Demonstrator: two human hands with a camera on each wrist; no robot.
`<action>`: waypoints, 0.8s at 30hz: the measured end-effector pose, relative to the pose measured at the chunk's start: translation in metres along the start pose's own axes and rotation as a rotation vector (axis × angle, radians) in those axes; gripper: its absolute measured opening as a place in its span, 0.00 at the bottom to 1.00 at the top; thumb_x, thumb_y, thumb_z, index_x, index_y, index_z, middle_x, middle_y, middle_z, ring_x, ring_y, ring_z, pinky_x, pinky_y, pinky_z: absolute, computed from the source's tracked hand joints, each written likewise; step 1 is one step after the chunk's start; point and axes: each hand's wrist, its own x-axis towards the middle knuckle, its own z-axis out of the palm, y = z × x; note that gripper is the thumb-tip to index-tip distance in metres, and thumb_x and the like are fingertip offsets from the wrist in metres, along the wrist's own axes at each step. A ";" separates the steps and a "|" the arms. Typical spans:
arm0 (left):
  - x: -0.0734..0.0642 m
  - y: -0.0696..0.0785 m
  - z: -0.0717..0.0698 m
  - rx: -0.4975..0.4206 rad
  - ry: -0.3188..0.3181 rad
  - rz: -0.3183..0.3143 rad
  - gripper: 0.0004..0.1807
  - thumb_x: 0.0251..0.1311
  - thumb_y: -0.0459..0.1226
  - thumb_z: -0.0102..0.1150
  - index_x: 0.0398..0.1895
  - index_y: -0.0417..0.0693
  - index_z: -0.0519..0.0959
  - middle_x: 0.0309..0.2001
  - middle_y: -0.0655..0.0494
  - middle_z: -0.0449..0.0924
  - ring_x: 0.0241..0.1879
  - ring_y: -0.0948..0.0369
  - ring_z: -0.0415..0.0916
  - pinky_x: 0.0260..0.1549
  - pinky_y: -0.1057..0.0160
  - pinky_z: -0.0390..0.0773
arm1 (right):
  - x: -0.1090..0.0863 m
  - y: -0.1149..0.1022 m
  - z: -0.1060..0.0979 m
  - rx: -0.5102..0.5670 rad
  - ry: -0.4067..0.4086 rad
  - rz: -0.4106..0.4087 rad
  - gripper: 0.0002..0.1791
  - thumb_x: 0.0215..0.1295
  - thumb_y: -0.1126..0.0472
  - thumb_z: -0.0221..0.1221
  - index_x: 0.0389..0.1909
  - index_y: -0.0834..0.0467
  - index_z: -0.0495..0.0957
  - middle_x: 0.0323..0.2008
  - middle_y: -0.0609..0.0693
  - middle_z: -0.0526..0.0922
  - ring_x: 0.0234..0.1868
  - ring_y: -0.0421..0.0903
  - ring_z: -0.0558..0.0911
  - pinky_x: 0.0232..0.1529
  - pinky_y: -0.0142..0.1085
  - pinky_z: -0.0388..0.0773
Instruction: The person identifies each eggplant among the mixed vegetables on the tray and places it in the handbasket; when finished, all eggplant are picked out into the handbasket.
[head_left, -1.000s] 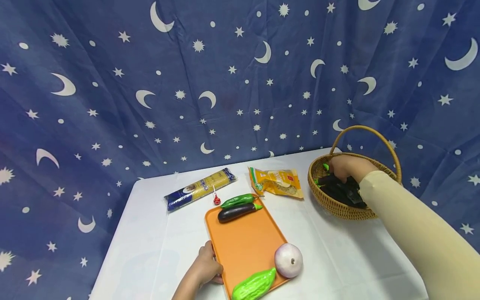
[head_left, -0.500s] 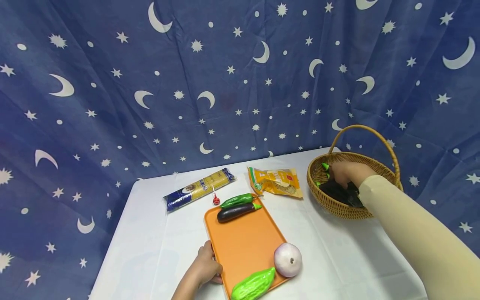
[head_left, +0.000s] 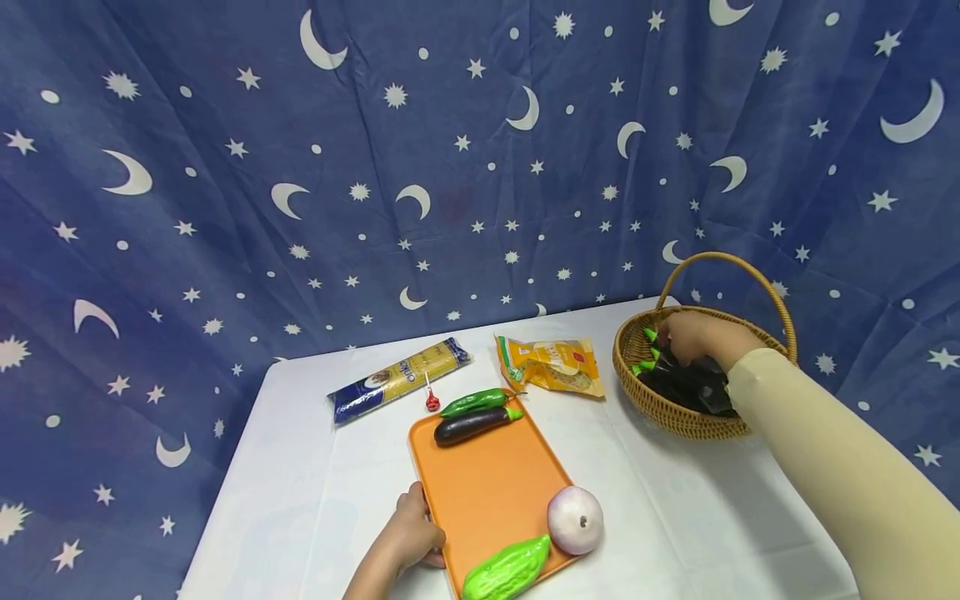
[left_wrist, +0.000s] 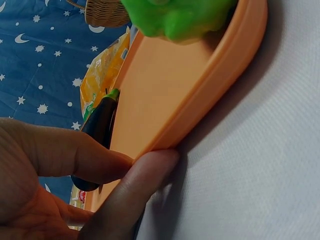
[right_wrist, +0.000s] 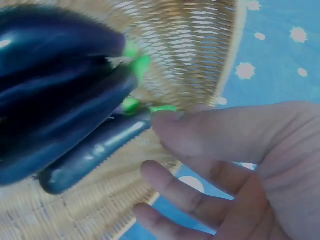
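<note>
My left hand (head_left: 412, 533) pinches the left rim of the orange tray (head_left: 495, 492) between thumb and fingers; the left wrist view shows the grip close up. On the tray's far end lie a dark eggplant (head_left: 471, 426) and a green chili pepper (head_left: 474, 402). A green bitter melon (head_left: 508, 569) rests at its near end, with an onion (head_left: 576, 521) over the right edge. Reaching into the wicker basket (head_left: 690, 423), my right hand (head_left: 701, 337) pinches a slim eggplant (right_wrist: 100, 150) by its green stem end. Several larger eggplants (right_wrist: 55, 85) lie beside it.
Beyond the tray lie a blue-and-yellow spaghetti packet (head_left: 401, 379), a red lollipop (head_left: 432, 402) and an orange food bag (head_left: 555, 365). The basket handle (head_left: 750, 271) arches over the right forearm's side. A starry blue curtain (head_left: 450, 167) hangs behind the white table.
Inside the basket the right hand has shifted slightly, and more green eggplant stems show beside it. The left hand and tray stay put.
</note>
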 end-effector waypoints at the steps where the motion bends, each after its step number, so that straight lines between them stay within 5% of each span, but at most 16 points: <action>1: 0.000 0.000 0.000 0.001 0.001 0.000 0.53 0.33 0.17 0.57 0.71 0.22 0.48 0.52 0.28 0.58 0.23 0.48 0.78 0.16 0.56 0.89 | -0.001 -0.001 -0.003 0.018 0.027 -0.005 0.27 0.51 0.78 0.58 0.56 0.70 0.77 0.54 0.69 0.78 0.38 0.52 0.74 0.25 0.32 0.71; 7: 0.000 -0.001 -0.001 -0.001 0.000 -0.007 0.52 0.34 0.17 0.57 0.71 0.22 0.48 0.53 0.27 0.58 0.22 0.49 0.78 0.16 0.56 0.89 | -0.005 -0.016 -0.018 0.159 0.124 -0.042 0.32 0.51 0.75 0.60 0.62 0.70 0.73 0.56 0.70 0.77 0.48 0.59 0.78 0.28 0.34 0.75; 12: -0.001 -0.002 -0.001 -0.001 0.002 0.007 0.52 0.33 0.17 0.57 0.71 0.22 0.49 0.52 0.28 0.58 0.24 0.48 0.77 0.16 0.56 0.89 | -0.004 -0.036 -0.022 0.271 0.140 -0.056 0.31 0.57 0.71 0.63 0.65 0.66 0.72 0.59 0.71 0.75 0.56 0.64 0.78 0.44 0.46 0.87; 24: -0.001 -0.002 0.000 -0.003 0.002 0.026 0.49 0.32 0.17 0.56 0.67 0.22 0.53 0.51 0.28 0.59 0.23 0.48 0.78 0.16 0.56 0.89 | 0.007 -0.081 -0.013 0.363 0.186 -0.154 0.31 0.63 0.66 0.65 0.68 0.61 0.71 0.62 0.66 0.75 0.61 0.64 0.75 0.57 0.54 0.83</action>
